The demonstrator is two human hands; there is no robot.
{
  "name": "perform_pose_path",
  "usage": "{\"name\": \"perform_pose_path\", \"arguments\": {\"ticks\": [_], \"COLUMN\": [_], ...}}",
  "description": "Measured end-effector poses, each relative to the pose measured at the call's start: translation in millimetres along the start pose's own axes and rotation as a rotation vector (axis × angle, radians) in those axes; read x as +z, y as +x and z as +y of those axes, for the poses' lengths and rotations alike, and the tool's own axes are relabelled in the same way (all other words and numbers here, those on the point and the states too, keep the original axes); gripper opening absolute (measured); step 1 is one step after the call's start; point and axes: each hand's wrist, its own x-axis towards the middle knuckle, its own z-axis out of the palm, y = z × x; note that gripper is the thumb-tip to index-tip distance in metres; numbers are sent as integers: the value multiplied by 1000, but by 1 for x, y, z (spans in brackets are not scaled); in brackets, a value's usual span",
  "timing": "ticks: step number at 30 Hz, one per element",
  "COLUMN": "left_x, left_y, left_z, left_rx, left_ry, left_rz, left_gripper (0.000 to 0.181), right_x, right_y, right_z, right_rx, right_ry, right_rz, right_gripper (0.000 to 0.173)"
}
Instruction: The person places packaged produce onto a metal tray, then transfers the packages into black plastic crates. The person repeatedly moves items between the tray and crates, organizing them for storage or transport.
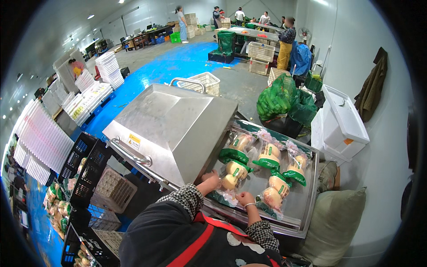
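Before me lies the stainless steel bed of a chamber vacuum sealer (253,178). Several clear plastic bags of pale, rounded produce lie on it, each with a green printed band. The nearest bag (232,177) lies between my hands, its loose clear end towards me. My left hand (210,182) is beside that bag's left edge, close to the steel lid; its fingers are curled, and their grip is unclear. My right hand (246,198) pinches the loose end of the same bag. Just right of it lies another bag (275,193), and three more bags (268,156) form the far row.
The sealer's heavy steel lid (173,123) with bar handles stands left of the bags. Black crates (85,167) with packed bags are at my left. A stuffed sack (337,223) and white foam boxes (345,116) stand at right. Green mesh bags (275,98) lie beyond. Several people work farther back.
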Motion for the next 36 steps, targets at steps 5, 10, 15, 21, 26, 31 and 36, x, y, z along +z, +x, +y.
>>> {"name": "perform_pose_path", "arguments": {"ticks": [5,10,15,21,26,31,36], "left_x": [-15,28,31,11,27,34,18], "left_y": [-26,7,0,-31,-70,-104,-125], "left_z": [2,-19,-19,-30,-48,-48,-40], "left_rx": [23,63,167,471,427,400,334], "left_ry": [59,94,274,390,459,395,105], "left_rz": [71,160,323,403,407,451,257], "left_gripper": [44,38,37,29,14,32,54], "right_x": [-2,-3,0,-22,-2,-21,-22], "right_y": [-1,-6,-19,-61,-53,-78,-86], "right_z": [-11,-27,-34,-60,-31,-47,-46], "right_rx": [70,106,137,-456,-814,-868,-923], "right_ry": [25,-35,-116,-110,-303,-328,-293], "right_rz": [19,70,136,504,400,427,435], "right_gripper": [42,45,43,35,16,11,15]}}
